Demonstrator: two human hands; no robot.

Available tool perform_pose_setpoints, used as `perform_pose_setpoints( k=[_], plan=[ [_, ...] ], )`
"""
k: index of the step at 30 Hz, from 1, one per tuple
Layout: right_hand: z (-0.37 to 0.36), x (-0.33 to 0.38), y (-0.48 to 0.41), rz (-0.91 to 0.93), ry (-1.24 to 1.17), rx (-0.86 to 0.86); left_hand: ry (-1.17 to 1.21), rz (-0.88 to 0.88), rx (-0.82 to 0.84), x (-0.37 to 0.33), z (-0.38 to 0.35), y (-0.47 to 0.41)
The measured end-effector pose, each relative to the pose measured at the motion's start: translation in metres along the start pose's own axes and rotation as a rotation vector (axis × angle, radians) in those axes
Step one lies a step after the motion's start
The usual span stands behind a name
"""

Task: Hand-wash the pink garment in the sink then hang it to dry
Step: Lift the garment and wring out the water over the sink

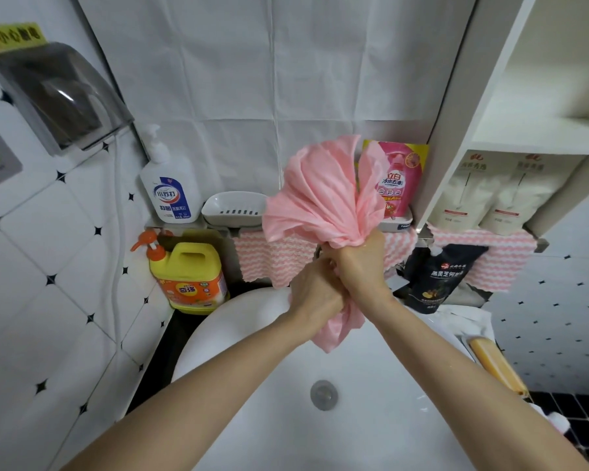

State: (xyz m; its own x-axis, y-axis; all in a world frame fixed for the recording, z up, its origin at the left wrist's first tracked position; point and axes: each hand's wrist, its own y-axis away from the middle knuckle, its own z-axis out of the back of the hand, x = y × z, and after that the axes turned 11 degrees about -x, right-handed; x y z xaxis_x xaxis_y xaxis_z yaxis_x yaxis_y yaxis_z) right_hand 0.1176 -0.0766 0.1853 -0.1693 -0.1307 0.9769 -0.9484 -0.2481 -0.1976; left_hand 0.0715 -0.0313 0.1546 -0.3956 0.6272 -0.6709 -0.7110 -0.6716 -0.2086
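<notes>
upright, both hands (340,277) grip the pink garment (320,195).

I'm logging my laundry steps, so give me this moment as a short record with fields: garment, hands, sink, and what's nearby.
garment: pink, bunched, held above the sink, top fanned out
left hand: grips the garment's lower part
right hand: grips the twisted neck just above
sink: white, drain visible below the hands
nearby: white pump bottle, soap dish, yellow jug
</notes>
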Motion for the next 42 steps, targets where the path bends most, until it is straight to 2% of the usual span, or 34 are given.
perform_pose_setpoints(
  k=[1,2,5,9,11,13,16,20,22,25,28,32,34,37,40,42],
  plan=[
    [-0.001,0.0,-0.002,-0.018,-0.019,-0.017,-0.057,-0.062,-0.053,0.001,-0.003,-0.001],
    [-0.002,-0.002,-0.004,-0.055,-0.03,-0.046,-0.056,-0.052,-0.102,0.002,-0.004,-0.002],
    [-0.005,-0.005,-0.009,-0.174,-0.072,-0.117,-0.07,-0.077,-0.165,0.003,-0.003,0.0],
    [-0.009,-0.011,-0.011,-0.246,-0.111,-0.16,-0.127,-0.149,-0.251,0.006,-0.003,-0.002],
    [-0.008,-0.016,-0.013,-0.291,-0.165,-0.155,-0.115,-0.065,-0.204,0.004,0.001,-0.001],
    [-0.005,-0.024,-0.013,-0.23,-0.12,-0.13,-0.086,0.054,-0.105,0.001,0.0,-0.003],
    [-0.003,-0.022,-0.013,-0.101,0.042,-0.021,-0.005,0.183,-0.001,0.001,0.0,-0.007],
    [0.011,-0.011,-0.022,-0.061,0.127,0.366,0.608,0.392,0.123,-0.002,0.013,-0.003],
    [0.023,-0.013,-0.022,-0.136,0.168,0.527,0.757,0.395,0.107,-0.005,0.02,-0.002],
    [0.034,-0.024,-0.014,-0.284,0.195,0.642,0.771,0.357,-0.048,-0.003,0.02,-0.006],
    [0.042,-0.036,-0.003,-0.428,0.05,0.646,0.751,0.335,-0.115,0.003,0.015,-0.008],
    [0.043,-0.043,0.003,-0.528,0.041,0.67,0.573,0.145,0.011,0.011,0.014,-0.009],
    [0.041,-0.045,0.007,-0.604,0.006,0.652,0.516,0.19,0.061,0.015,0.013,-0.008],
    [0.04,-0.045,0.013,-0.686,-0.156,0.695,0.609,0.347,0.192,0.015,0.017,-0.005],
    [0.041,-0.037,0.015,-0.698,-0.18,0.708,0.528,0.136,0.27,0.012,0.021,-0.01],
    [0.041,-0.032,0.014,-0.685,-0.066,0.731,0.519,0.182,0.337,0.004,0.028,-0.009]
  ],
)
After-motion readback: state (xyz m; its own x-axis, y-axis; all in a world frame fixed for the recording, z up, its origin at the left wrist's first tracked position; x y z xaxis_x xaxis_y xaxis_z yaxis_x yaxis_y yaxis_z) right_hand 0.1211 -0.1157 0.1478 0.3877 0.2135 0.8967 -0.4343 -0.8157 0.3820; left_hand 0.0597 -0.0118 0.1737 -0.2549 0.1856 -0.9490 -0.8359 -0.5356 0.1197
